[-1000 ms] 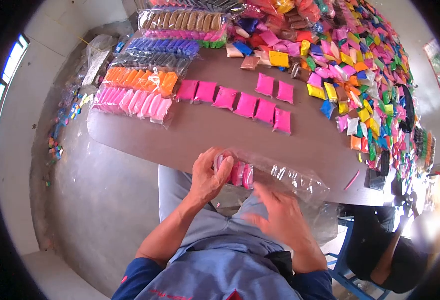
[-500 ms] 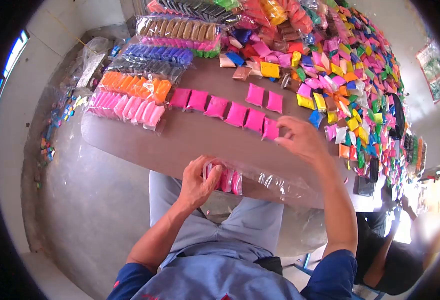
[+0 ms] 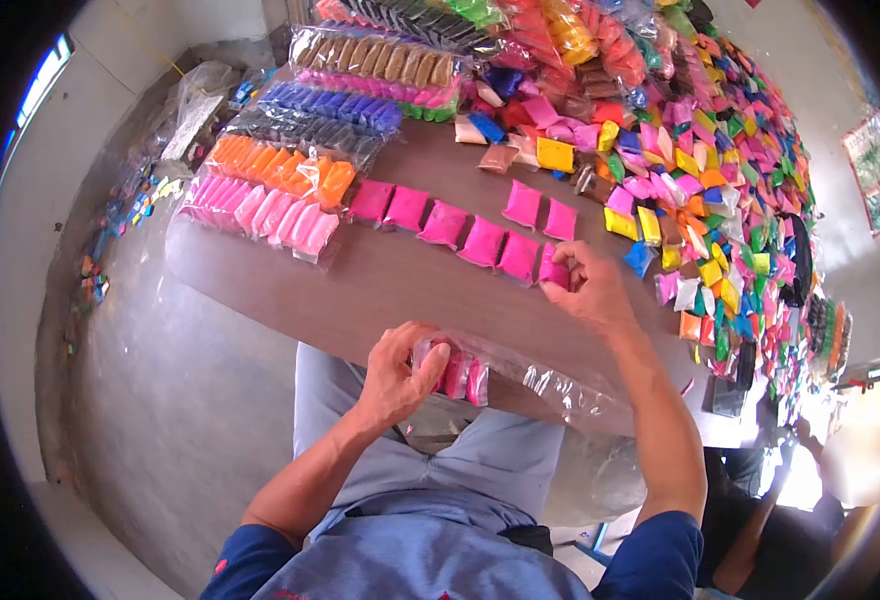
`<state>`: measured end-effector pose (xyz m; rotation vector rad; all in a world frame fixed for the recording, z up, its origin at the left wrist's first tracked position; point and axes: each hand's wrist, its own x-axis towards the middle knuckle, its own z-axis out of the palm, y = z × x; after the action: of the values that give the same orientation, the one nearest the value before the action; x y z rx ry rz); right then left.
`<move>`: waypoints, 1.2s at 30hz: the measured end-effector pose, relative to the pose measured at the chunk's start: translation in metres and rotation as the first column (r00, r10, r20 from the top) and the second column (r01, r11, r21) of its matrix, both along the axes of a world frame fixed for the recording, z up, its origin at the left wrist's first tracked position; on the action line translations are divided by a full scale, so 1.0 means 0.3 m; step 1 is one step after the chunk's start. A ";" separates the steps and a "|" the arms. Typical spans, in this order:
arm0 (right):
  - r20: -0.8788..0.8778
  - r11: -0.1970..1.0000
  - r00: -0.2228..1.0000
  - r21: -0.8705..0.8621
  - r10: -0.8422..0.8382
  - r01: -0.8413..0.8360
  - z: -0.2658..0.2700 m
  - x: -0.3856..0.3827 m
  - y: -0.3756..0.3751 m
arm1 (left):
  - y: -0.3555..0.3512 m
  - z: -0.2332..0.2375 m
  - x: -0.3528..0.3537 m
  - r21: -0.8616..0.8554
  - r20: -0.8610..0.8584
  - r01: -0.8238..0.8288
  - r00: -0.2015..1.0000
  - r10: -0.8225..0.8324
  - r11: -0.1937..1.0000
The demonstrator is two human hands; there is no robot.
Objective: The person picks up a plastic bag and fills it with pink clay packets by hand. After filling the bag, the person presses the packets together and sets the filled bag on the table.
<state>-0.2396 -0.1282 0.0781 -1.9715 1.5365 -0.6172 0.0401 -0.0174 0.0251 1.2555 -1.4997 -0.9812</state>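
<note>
My left hand (image 3: 396,378) is closed on the end of a long clear plastic bag (image 3: 565,388) at the table's near edge. Several pink packets (image 3: 457,378) stand side by side inside that bag, partly hidden by my thumb. Thumb and fingers of my right hand (image 3: 598,292) pinch a bright pink packet (image 3: 554,266) at the right end of a slanting row. The other pink packets of the row (image 3: 482,241) lie flat on the table to its left. Two more pink packets (image 3: 523,203) lie just behind the row.
Filled bags of pink (image 3: 260,212), orange (image 3: 280,170), black and blue packets are lined up at the left of the brown table (image 3: 280,280). A big heap of mixed-colour packets (image 3: 700,190) covers its right side. Another person (image 3: 780,530) is at lower right.
My right hand has come down onto the row's rightmost pink packet and closed its fingers on it. My left hand still holds the bag. The whole view has shifted slightly.
</note>
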 end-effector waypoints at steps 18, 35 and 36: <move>-0.192 0.979 0.967 -0.088 0.165 -0.185 -0.035 0.030 -0.069 | 0.003 -0.005 0.006 0.013 0.009 0.017 1.000 -0.017 1.000; 0.295 0.993 0.951 -0.045 -0.094 0.112 0.196 0.182 0.670 | 0.000 -0.001 -0.001 0.047 0.045 0.019 0.999 -0.021 0.999; 0.328 0.978 0.926 -0.028 -0.186 0.207 0.118 0.201 0.658 | 0.001 -0.001 0.001 0.042 0.036 0.015 0.999 -0.016 0.999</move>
<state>-0.1793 0.0691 0.1134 -1.6663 1.5295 -1.0293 0.0403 -0.0172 0.0248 1.2992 -1.5262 -1.0091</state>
